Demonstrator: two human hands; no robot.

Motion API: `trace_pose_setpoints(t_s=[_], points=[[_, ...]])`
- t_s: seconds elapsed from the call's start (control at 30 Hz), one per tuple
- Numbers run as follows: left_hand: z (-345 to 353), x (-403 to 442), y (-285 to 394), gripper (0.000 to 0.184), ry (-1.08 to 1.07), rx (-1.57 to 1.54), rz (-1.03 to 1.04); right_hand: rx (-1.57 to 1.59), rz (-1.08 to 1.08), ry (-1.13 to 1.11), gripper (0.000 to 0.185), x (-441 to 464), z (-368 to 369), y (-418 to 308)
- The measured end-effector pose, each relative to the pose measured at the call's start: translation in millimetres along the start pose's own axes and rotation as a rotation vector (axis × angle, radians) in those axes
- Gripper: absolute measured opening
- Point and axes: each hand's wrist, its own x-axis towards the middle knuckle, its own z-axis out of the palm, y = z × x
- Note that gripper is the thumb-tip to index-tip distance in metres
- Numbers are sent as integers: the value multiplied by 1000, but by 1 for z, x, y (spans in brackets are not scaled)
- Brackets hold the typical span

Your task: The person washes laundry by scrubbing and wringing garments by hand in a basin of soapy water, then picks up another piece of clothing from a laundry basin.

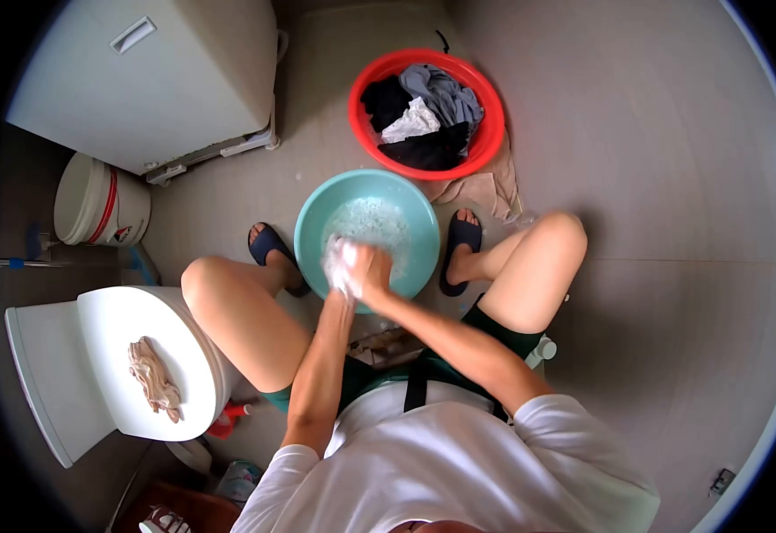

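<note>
A teal basin with foamy, sudsy water stands on the floor between my feet. Both of my hands meet over its near left part. My left hand is coated in white suds and closed around a white soapy cloth, whose outline is blurred by motion. Pressed against it from the right, my right hand is closed on the same soapy bundle. The fingers and the suds hide most of what lies between them.
Beyond the basin is a red tub of dark, grey and white clothes, with a tan cloth beside it. At left are a white bucket, a white appliance and a toilet with a beige cloth on its lid.
</note>
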Motion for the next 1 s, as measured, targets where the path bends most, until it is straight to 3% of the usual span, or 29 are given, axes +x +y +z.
trace_pose_setpoints(t_s=[0.03,0.07,0.1,0.13,0.17,0.2,0.27,0.33,0.37,0.4,0.43,0.47,0.5,0.53,0.6,0.63,0.67,0.73,0.8,0.83,0.87,0.93,0.97,1.0], points=[[12,0,1,28,239,351,111,-13,-183,138,24,-21,5,-4],[23,1,2,34,519,706,133,-45,-223,218,24,-16,9,-1],[13,2,-4,25,164,300,-16,-80,-260,301,24,-12,14,3],[7,-2,-7,20,-181,-107,-157,-129,-39,115,26,-1,8,6],[86,-16,-10,23,434,155,3,-6,9,42,30,24,-4,11],[102,-16,-15,26,573,287,28,0,180,-3,30,52,-6,18],[97,-13,-6,23,485,365,7,82,114,15,28,50,-16,10],[41,5,-1,20,37,104,58,-17,-69,130,28,10,1,3],[57,6,13,27,398,283,-78,16,-169,168,26,-15,-2,-10],[78,4,13,24,642,497,-59,-11,-222,257,29,-12,3,-6],[61,5,5,22,266,187,-64,-42,-270,349,31,-9,8,-2],[41,0,-2,21,-100,-120,-63,-103,-52,145,34,3,4,2],[87,-8,-11,21,433,120,35,26,32,14,30,30,-3,14],[99,-12,-14,23,590,215,34,67,204,-4,39,58,-10,17],[87,-7,-7,23,462,212,42,-14,72,10,35,38,-8,15],[32,16,-5,26,-93,-96,-69,-40,-27,33,32,14,-10,7],[40,11,-4,29,50,-20,-47,-66,-124,49,29,-8,-6,-1],[59,1,0,34,344,139,-36,-6,-414,409,27,-15,1,0],[87,-9,-10,34,453,-2,-38,-41,-12,78,34,29,2,22],[79,-10,-21,32,537,203,-1,-41,63,59,42,52,-13,21],[85,-10,-19,31,493,205,16,-18,85,88,35,66,-9,20],[107,-15,-6,31,497,284,58,-38,67,78,40,35,-14,6],[114,-14,1,31,462,181,-20,-57,-116,130,33,13,-1,12],[121,-14,7,31,434,79,-101,-3,-130,83,31,-11,-4,-3]])
